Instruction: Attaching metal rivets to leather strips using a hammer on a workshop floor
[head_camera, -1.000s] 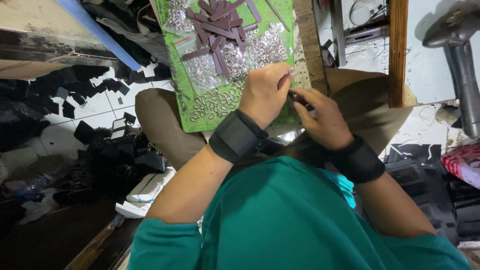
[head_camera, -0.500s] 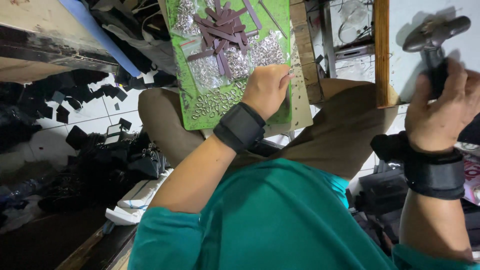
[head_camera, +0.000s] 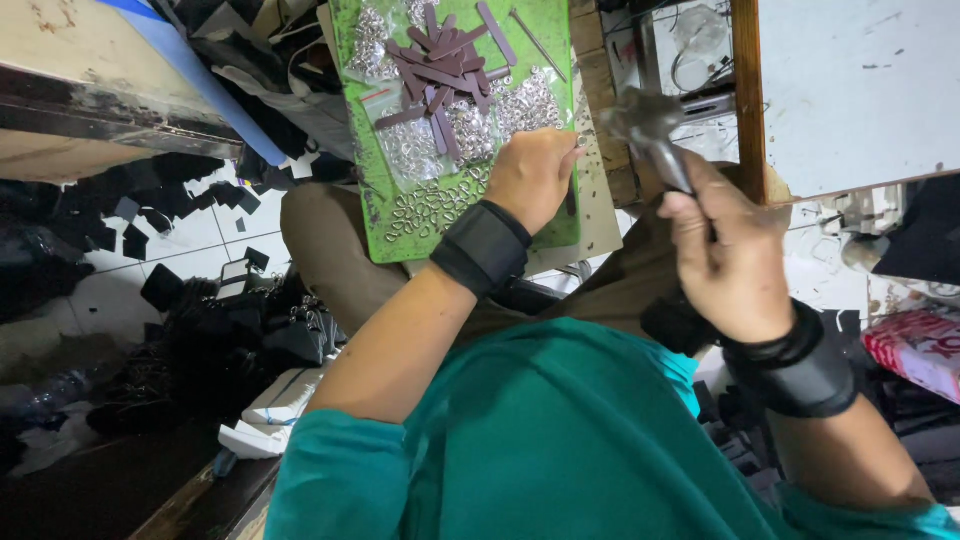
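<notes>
Risk lay in a missed blow: right hand gripped the hammer raised, while left hand, fingers curled, pinched a small part on the green board.

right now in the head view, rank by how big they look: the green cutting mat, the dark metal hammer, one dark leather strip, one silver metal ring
1. green cutting mat, by far the largest.
2. dark metal hammer in the right hand; it is nearer the camera, so it may look bigger than it is.
3. dark leather strip.
4. silver metal ring, smallest.
</notes>
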